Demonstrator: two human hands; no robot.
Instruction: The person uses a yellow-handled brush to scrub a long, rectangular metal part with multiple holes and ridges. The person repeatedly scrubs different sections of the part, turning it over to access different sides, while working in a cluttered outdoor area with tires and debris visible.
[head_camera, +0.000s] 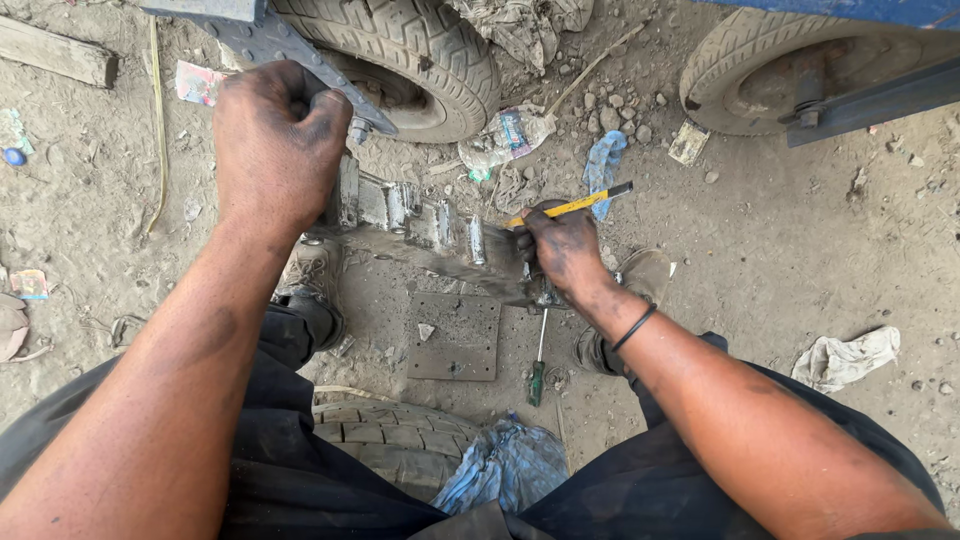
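My left hand (275, 140) is closed around the upper end of a long grey metal bracket (420, 225), which runs from upper left down to the middle of the view. My right hand (560, 245) grips a yellow-and-black tool (575, 205), thin and blade-like, with its edge laid across the lower end of the bracket. A bolt (360, 130) sticks out of the bracket just beside my left hand. Both hands are black with grease. My legs in dark trousers straddle the work.
A flat square metal plate (455, 335) lies on the dirt under the bracket, a green-handled screwdriver (538, 365) beside it. Tyres stand ahead (420, 50) and at upper right (740, 60); another tyre (395, 440) lies between my knees with a blue rag (510, 465). A white rag (845, 358) lies right.
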